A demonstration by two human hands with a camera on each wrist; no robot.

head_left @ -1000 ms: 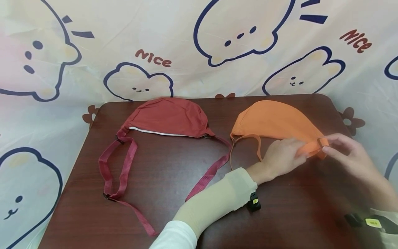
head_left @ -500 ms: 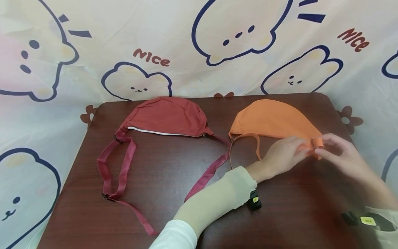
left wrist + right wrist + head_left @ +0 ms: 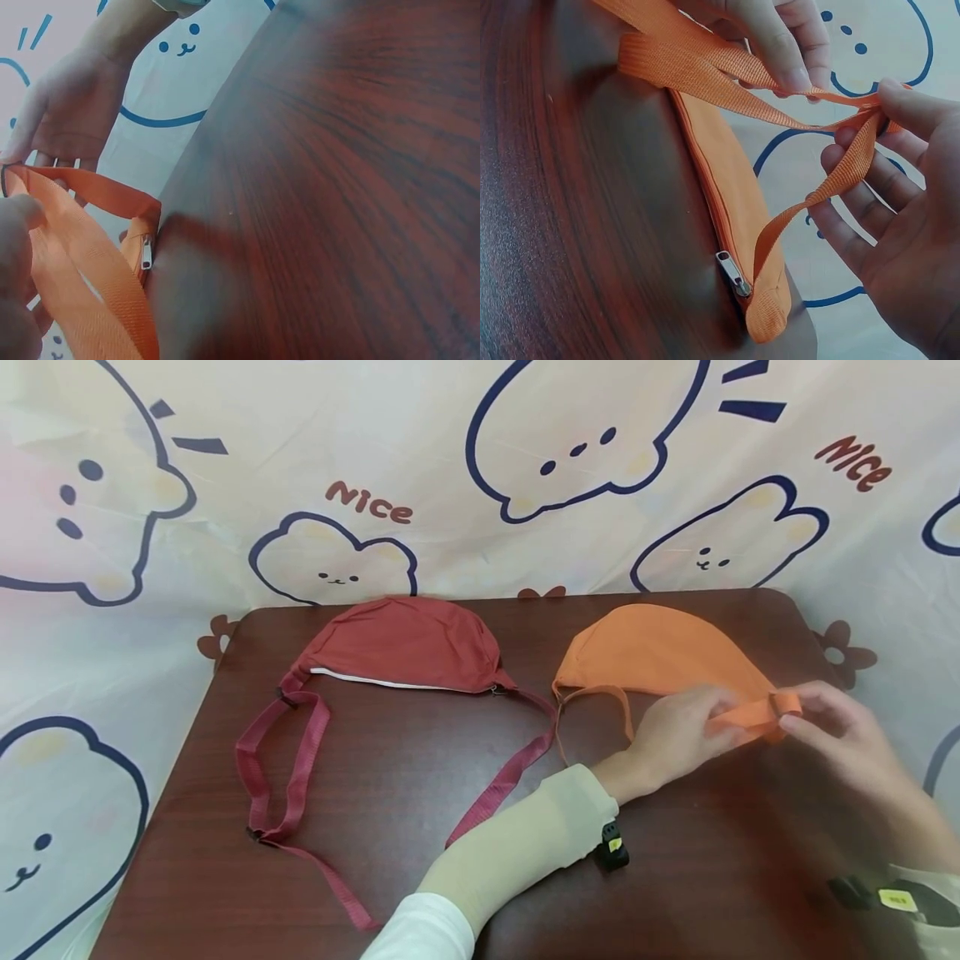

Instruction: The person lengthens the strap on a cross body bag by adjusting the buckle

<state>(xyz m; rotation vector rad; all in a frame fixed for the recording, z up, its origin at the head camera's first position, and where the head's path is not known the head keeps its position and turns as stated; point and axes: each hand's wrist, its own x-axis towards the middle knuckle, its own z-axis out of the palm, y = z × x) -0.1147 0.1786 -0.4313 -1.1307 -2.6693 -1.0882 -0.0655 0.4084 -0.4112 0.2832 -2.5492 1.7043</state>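
Note:
An orange waist bag (image 3: pixel 652 647) lies at the right of the table, its zip edge towards me. My left hand (image 3: pixel 671 735) pinches its orange strap (image 3: pixel 742 720) between thumb and fingers. Just right of it, my right hand (image 3: pixel 847 735) pinches the strap at a dark slider buckle (image 3: pixel 776 704). In the right wrist view the doubled webbing (image 3: pixel 742 71) runs from the left hand to the right thumb and fingertips. From there a single length drops to the bag's end beside a metal zip pull (image 3: pixel 729 271). The right fingers partly hide the buckle there.
A dark red waist bag (image 3: pixel 408 647) lies at the left of the table, its maroon strap (image 3: pixel 296 777) spread in front. Part of that strap passes under my left forearm. The brown table (image 3: pixel 360 743) meets a printed cloth backdrop (image 3: pixel 450 543) behind.
Half a second ago the hands were closer together, with less strap showing between them. Now they are slightly farther apart and more webbing shows. Both bags stay in place.

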